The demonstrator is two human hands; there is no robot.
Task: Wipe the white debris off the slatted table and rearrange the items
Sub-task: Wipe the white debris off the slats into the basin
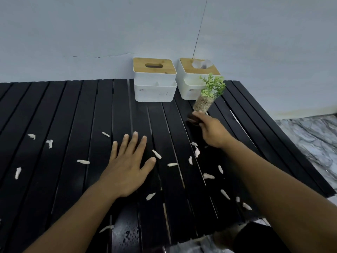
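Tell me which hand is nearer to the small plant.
Right. The right hand is just below the plant, its fingers at the pot's base. The left hand lies flat on the table, far to the plant's lower left.

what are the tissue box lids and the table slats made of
Tissue box lids: they look like bamboo or light wood, tan with faint grain, matte, on white bodies, probably plastic. Table slats: black with a smooth, slightly glossy finish; whether painted wood, metal or plastic cannot be told.
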